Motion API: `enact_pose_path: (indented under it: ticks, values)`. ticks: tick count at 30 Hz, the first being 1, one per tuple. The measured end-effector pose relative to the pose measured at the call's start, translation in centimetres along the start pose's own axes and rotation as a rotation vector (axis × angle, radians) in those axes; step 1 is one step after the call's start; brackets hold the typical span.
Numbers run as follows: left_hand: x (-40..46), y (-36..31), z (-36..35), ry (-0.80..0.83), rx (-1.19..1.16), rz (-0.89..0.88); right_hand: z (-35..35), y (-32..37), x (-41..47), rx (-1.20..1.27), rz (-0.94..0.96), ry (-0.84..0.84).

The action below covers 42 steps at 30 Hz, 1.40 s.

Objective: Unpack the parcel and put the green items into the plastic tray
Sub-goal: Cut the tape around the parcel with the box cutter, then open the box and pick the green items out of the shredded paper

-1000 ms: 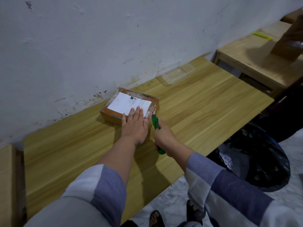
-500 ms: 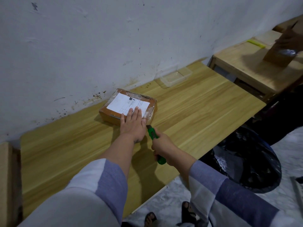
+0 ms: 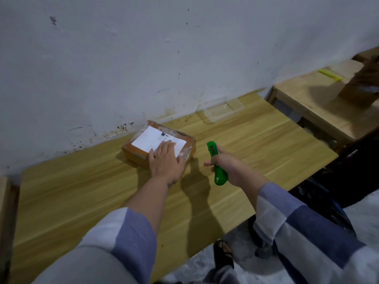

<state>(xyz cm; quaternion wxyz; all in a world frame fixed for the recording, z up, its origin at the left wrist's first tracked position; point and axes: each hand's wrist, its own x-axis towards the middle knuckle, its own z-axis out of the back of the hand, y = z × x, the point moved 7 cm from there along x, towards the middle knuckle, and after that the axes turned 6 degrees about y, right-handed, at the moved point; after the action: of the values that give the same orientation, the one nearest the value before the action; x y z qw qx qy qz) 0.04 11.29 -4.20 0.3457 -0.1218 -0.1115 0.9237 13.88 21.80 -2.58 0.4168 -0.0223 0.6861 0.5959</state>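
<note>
My left hand (image 3: 166, 160) flat, fingers spread, pressing parcel (image 3: 159, 144) on table (image 3: 256, 144); right hand (image 3: 229, 167) gripping green cutter (image 3: 217, 163) beside parcel, clear of it.

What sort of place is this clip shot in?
Probably a plain back room or home workspace used for unpacking: bare wooden table against a scuffed white wall, taped parcel, black bin bag on the floor.
</note>
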Motion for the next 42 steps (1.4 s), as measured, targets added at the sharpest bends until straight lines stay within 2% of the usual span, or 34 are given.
enact_pose_path:
  ticks: [4, 9, 12, 22, 25, 29, 31, 34, 38, 42]
  values:
    - [2.2, 0.7, 0.1, 0.029, 0.057, 0.098, 2.7, 1.2, 3.9, -0.430, 0.042, -0.164]
    - [2.5, 1.3, -0.8, 0.104, 0.125, 0.165, 3.1, 3.9, 9.6, -0.716, 0.144, -0.139]
    - [2.3, 1.4, -0.8, 0.046, 0.151, 0.161, 3.0, 5.7, 13.3, -0.775, 0.222, -0.180]
    - [2.7, 2.0, -1.4, -0.108, 0.169, 0.173, 1.6, 6.2, 20.5, -0.844, 0.255, -0.097]
    - [2.5, 1.9, -1.4, -0.129, 0.162, 0.153, 0.6, 8.0, 19.9, -0.837, 0.405, -0.118]
    - [2.5, 1.6, -1.0, -0.122, 0.150, 0.144, -4.7, 11.0, 18.8, -0.706, 0.641, 0.173]
    - [2.4, 1.5, -1.0, -0.106, 0.128, 0.151, -7.6, 12.1, 18.3, -0.642, 0.664, 0.340]
    - [2.4, 1.7, -1.1, -0.077, 0.114, 0.176, -11.4, 12.7, 18.4, -0.577, 0.596, 0.562]
    - [2.5, 2.1, -1.3, -0.053, 0.132, 0.184, -13.5, 12.5, 19.5, -0.644, 0.522, 0.666]
    - [2.4, 2.4, -1.1, -0.018, 0.107, 0.149, -13.3, 12.6, 19.9, -0.632, 0.512, 0.646]
